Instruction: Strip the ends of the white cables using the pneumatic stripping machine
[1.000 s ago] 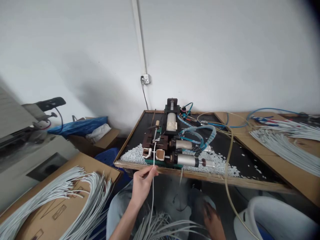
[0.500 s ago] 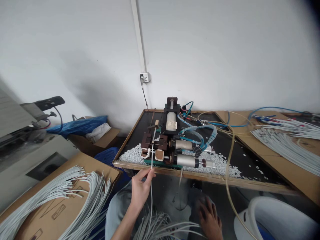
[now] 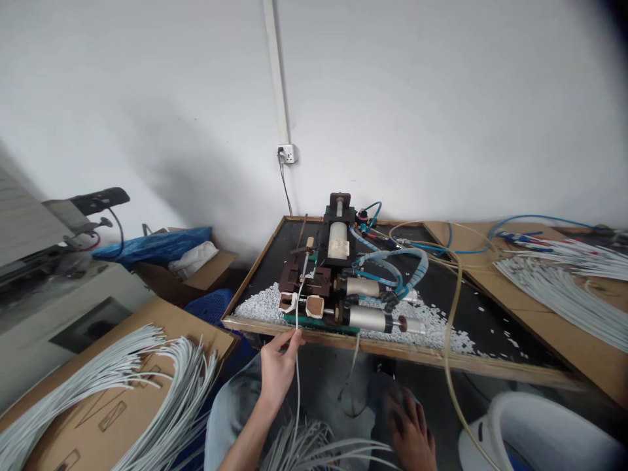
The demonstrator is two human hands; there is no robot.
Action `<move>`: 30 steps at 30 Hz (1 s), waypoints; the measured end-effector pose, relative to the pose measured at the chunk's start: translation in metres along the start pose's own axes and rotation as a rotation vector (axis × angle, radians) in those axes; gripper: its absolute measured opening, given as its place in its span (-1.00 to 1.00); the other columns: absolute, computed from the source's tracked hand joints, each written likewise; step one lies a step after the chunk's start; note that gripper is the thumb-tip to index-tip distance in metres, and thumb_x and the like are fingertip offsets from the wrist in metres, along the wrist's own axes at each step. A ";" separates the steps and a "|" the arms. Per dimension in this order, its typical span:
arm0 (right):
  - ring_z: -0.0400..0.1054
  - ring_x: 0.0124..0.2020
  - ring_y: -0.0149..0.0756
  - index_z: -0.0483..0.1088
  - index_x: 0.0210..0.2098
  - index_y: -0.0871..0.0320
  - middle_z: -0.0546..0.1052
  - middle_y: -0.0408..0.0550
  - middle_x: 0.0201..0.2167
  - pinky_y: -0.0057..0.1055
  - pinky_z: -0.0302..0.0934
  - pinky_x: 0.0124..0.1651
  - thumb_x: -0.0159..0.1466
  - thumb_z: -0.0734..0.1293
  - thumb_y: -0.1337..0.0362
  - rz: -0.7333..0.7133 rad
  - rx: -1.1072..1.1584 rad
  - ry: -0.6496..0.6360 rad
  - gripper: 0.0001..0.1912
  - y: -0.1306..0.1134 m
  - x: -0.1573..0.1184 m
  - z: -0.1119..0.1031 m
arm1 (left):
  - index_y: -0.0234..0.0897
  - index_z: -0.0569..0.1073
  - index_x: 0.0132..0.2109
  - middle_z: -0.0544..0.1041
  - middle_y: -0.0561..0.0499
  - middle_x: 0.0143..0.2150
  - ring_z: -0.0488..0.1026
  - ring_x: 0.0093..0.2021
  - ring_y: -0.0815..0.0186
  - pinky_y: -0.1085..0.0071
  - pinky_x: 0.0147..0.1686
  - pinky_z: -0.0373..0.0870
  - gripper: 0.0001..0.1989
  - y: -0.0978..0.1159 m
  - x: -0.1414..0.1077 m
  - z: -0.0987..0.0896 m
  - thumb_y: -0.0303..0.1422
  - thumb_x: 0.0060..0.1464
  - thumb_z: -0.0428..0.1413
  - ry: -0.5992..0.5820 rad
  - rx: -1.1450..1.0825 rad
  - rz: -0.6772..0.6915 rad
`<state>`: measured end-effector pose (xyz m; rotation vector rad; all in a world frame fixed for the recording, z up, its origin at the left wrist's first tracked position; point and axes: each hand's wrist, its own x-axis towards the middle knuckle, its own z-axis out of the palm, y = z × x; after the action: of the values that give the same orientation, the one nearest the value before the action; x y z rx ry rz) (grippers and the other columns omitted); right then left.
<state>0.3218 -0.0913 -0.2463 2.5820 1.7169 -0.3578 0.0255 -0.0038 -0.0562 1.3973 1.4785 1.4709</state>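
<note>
The head view looks forward — down over the bench.

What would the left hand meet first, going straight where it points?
Probably the wooden table edge; if the left hand sits above that, likely a pale-rimmed brown block beyond. Depth is unclear.

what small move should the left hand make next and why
Probably hold the white cable steady: the left hand pinches it on the near side of the machine, and it runs between the two brown blocks, so a tug might shift it.
</note>
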 end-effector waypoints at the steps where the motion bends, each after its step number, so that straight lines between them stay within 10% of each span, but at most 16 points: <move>1: -0.17 0.41 0.06 0.24 0.24 -0.07 0.01 -0.02 0.42 0.10 0.07 0.24 0.38 0.05 0.15 0.000 -0.005 0.003 -0.53 0.000 0.000 0.000 | -0.35 0.60 -0.39 0.62 -0.06 -0.43 0.54 -0.37 0.15 0.38 -0.33 0.39 -0.66 -0.001 0.000 0.001 -0.17 0.14 0.12 0.003 -0.003 -0.006; 30: -0.16 0.41 0.02 0.24 0.24 -0.08 0.01 -0.05 0.42 0.09 0.07 0.24 0.37 0.03 0.16 0.001 -0.011 0.035 -0.52 -0.002 -0.004 0.001 | -0.34 0.56 -0.49 0.59 -0.03 -0.51 0.49 -0.46 0.20 0.42 -0.43 0.33 -0.61 0.006 0.004 0.000 -0.13 0.13 0.11 -0.022 0.046 -0.022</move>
<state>0.3187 -0.0940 -0.2458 2.5972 1.7232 -0.3043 0.0262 -0.0008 -0.0496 1.4159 1.5184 1.4118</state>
